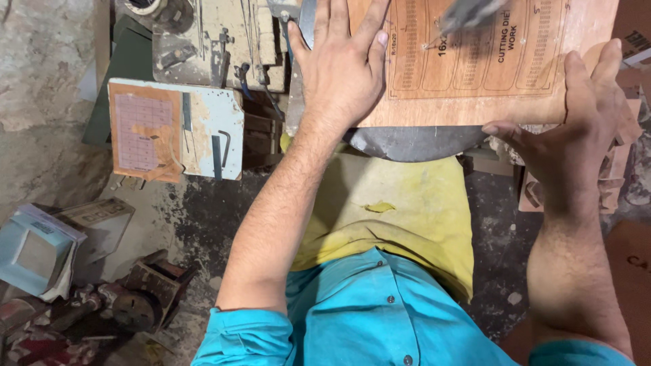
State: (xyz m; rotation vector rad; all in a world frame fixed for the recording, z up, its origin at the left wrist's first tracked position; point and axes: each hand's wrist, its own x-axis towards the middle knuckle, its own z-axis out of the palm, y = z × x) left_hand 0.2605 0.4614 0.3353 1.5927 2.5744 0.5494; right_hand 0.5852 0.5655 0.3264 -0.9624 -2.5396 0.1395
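Your left hand (pixel 342 68) lies flat, fingers (pixel 369 27) spread open and pressed down on the near left part of the plywood board (pixel 475 102) at the top centre of the frame, while your right hand (pixel 576 129) hooks the board's near right corner, thumb curled under the edge and fingers wrapped up its side in a clamping hold. The board sits on a grey metal plate (pixel 407 144) whose rounded edge shows below it, and it carries dark outlined slot shapes with printed lettering. A blurred tool part (pixel 468 13) stands over the board at the top edge, just beside your left fingertips; in my judgement that closeness is the main risk, since a slip of the flat palm or a jerk of the board could carry the fingers toward it, and the one-corner grip on the right could let the board twist. Your yellow apron (pixel 407 217) hangs below. In the upper left of the frame a pale blue panel (pixel 203 129) bears a rectangular orange label with a pink grid (pixel 142 132). At the lower left lies a light blue boxlike package (pixel 34 247), and beside it a rusty machine part (pixel 135 298) on the floor.
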